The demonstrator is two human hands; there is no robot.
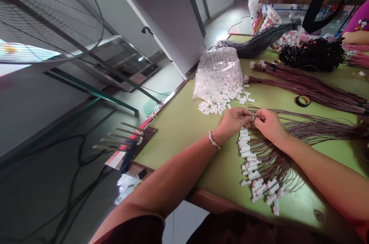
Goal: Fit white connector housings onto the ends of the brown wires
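Looking down: I see both hands meeting over a green tabletop (184,121), pinching one small part between them.
Left hand (233,121): fingers curled nearly closed, tips pinched on a small white plastic connector (252,118); a thin bracelet sits on the wrist.
Right hand (269,124): fingers curled nearly closed, tips gripping thin brown wires (317,121) just beside the connector.
Wire direction: the held brown wires run long-ways from the fingertips out toward the right edge of the view, connector end pointing left.
Finished bundle: a fan of brown wires with white plug ends (253,171) lies under the right wrist; the plugs line up in a row running toward the near table edge, wires trailing right.
Clear plastic bag (217,73): lying on the table beyond the hands, its mouth open toward them, full of small white connectors.
Spilled connectors (219,105): a loose heap at the bag's mouth, near the left hand.
Tape roll (303,100): small dark ring, flat on the table, beyond the right hand.
Further bundles: long brown wire bunches (302,82) lie beyond it, their plug ends pointing left.
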